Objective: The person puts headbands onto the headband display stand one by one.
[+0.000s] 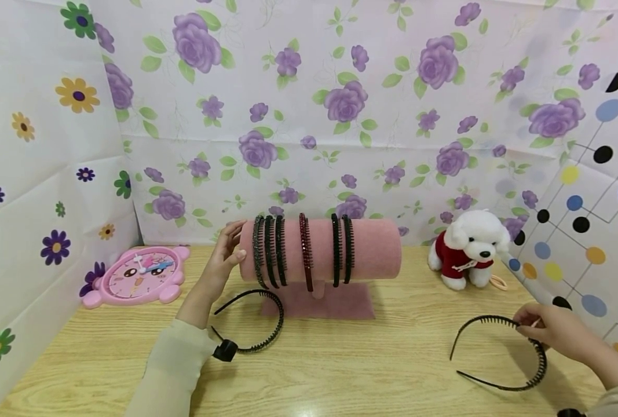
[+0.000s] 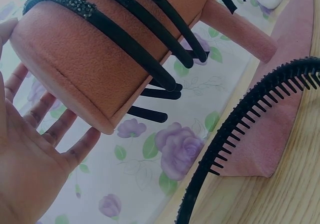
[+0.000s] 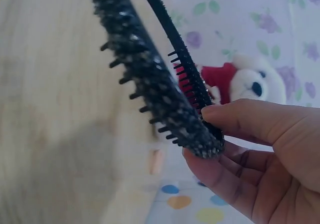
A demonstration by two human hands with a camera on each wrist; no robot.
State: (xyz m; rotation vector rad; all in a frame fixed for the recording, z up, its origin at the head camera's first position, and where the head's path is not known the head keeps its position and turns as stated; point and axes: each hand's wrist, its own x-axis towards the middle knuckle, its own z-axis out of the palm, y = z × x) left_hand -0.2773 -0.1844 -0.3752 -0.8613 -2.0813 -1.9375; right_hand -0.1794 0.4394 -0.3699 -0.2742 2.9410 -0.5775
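A pink padded headband stand (image 1: pixel 368 249) carries several toothed headbands across its roll, including a dark red one (image 1: pixel 304 249) in the middle. At the roll's left end my left hand (image 1: pixel 220 258) touches it, the thumb at the near edge and the fingers spread and fairly straight behind; some fingertips are hidden in the left wrist view. A loose black headband (image 1: pixel 281 318) lies on the table below that hand, partly before the stand's base. My right hand (image 1: pixel 561 333) pinches another black headband (image 3: pixel 145 63), its outer face speckled and glittery, between thumb and fingers at the right.
A pink clock (image 1: pixel 142 275) lies on the left of the wooden table (image 1: pixel 340 365). A white toy dog (image 1: pixel 472 249) in a red sweater stands at the back right, beside a small tan ring (image 1: pixel 498 282). Flowered sheets (image 1: pixel 309 116) enclose the back and sides.
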